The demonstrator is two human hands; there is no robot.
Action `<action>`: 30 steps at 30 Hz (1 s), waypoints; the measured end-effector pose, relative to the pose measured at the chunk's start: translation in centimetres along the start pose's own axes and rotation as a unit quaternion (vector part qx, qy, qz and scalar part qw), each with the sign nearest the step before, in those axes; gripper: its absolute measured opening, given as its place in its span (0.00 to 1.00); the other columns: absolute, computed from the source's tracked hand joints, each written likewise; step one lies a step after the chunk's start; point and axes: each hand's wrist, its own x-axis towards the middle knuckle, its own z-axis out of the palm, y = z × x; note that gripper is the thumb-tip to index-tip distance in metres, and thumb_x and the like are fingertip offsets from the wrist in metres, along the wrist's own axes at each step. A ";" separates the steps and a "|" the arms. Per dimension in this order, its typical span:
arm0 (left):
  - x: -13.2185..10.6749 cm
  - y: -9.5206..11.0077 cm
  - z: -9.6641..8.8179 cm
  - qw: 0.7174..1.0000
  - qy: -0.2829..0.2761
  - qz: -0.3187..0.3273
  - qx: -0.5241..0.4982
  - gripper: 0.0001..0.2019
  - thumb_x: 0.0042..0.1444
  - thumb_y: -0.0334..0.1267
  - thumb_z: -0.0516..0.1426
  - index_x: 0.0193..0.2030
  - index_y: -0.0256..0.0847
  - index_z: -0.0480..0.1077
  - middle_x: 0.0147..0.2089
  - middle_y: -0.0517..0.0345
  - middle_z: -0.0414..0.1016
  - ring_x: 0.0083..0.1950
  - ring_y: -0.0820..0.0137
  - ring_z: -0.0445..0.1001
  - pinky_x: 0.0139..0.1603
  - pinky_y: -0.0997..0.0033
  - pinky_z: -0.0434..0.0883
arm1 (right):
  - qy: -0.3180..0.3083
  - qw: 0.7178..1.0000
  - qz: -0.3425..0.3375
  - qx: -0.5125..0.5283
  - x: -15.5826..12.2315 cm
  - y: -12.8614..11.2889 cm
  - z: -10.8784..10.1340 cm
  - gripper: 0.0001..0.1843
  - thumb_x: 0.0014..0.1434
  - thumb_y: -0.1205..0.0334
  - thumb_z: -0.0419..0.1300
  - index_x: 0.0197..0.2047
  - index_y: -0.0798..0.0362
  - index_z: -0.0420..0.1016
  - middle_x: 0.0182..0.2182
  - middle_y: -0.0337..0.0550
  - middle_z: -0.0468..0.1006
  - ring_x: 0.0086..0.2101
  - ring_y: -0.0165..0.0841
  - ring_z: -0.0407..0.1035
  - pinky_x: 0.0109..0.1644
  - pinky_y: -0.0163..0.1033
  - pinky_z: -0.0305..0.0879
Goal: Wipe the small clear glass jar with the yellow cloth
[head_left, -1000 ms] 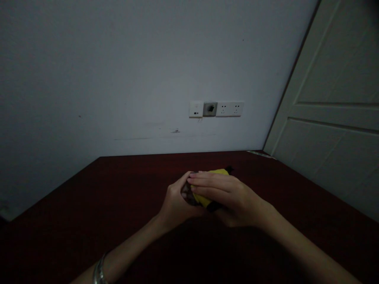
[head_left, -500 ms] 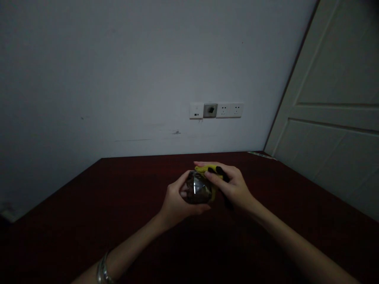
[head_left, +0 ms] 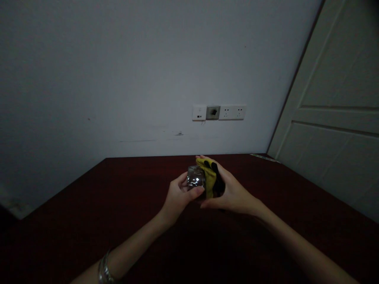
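Turned since the earlier frame: a shiny object [head_left: 195,177], kind unclear, gripped in the left hand [head_left: 177,199], pressed against yellow-and-black cloth [head_left: 211,178], partly hidden, clasped by the right hand [head_left: 233,199], above the table [head_left: 89,225].

Dim, grainy picture (lines bow near the edges).

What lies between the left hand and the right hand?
The head view shows a shiny silver object and yellow-and-black cloth between the left hand and right hand.

**Left hand [head_left: 177,201] and right hand [head_left: 233,197] held cupped together**

The left thumb [head_left: 196,192] is laid across the front, while the right fingers [head_left: 205,158] are curved over the top. The left forearm [head_left: 130,247] and right forearm [head_left: 296,236] are angled inward.
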 end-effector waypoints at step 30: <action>1.3 -2.4 -3.0 0.980 -0.059 0.029 0.187 0.58 0.32 0.34 0.71 0.68 0.45 0.42 0.67 0.35 0.51 0.63 0.44 0.60 0.60 0.39 0.58 | 0.150 0.950 0.214 0.172 1.2 1.6 2.0 0.28 0.36 0.58 0.70 0.41 0.52 0.67 0.37 0.44 0.78 0.38 0.40 0.74 0.43 0.46 0.71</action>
